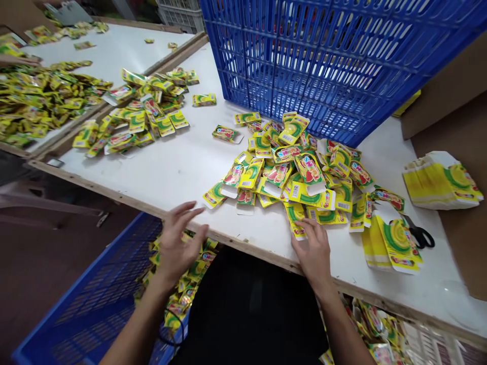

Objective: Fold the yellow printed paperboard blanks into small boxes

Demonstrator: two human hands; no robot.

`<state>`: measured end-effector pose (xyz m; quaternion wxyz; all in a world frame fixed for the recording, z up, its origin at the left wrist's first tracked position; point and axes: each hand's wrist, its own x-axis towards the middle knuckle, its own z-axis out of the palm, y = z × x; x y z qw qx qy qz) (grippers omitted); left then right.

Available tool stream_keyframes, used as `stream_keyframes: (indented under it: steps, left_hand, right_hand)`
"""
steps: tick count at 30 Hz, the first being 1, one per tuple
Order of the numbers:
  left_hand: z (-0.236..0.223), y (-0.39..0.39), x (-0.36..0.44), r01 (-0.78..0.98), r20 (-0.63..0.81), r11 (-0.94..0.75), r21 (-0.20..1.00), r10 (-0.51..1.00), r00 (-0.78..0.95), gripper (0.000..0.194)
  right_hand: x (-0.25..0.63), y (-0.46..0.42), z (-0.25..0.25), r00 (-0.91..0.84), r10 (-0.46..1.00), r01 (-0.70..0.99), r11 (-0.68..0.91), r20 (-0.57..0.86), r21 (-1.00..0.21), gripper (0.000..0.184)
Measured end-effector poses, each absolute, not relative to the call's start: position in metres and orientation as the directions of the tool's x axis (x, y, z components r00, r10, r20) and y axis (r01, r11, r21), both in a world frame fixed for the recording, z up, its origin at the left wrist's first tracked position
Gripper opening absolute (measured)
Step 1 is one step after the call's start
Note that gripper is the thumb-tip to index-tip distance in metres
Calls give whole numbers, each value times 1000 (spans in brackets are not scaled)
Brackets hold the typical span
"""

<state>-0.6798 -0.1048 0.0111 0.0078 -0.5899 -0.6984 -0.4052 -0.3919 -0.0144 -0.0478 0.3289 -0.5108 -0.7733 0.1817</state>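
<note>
hanging above a blue crate (99, 266) of packets (186, 299), left hand (178, 246) is wide, right hand (314, 251) unclear in grip.

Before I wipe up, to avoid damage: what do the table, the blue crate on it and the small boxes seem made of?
Table: smooth white top, perhaps laminate; rough brown edge, likely wood.
Blue crate: probably molded plastic, faintly glossy, with regular slots.
Small boxes: likely smooth printed card, given crisp folds and white flaps.

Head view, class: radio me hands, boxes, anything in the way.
Left hand open, empty, at table edge. Right hand at a yellow box, grip unclear. Blue crate behind the box pile.
</note>
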Motion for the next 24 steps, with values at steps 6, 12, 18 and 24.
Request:
stream_keyframes:
  steps: [6, 12, 18, 24]
  left_hand:
    - [-21, -72, -593, 561, 330, -295, 773, 943, 40, 53]
    - [-47, -66, -570, 239, 203, -174, 955, 974, -103, 36]
    - [-51, -69, -580, 206, 147, -129, 970, 986, -75, 23]
    - [-38, -58, -583, 288, 165, -177, 941, 984, 67, 14]
  right_hand:
    - [-402, -16, -6, -294, 887, 462, 457, 355, -760, 13]
    - [-416, -25, -28, -122, 957, 231, 286, 264, -930, 16]
    - [-412, -34, -50, -238, 935, 241, 320, 264, -916, 23]
    - [-410, -26, -45, -335, 891, 293, 407, 306, -865, 23]
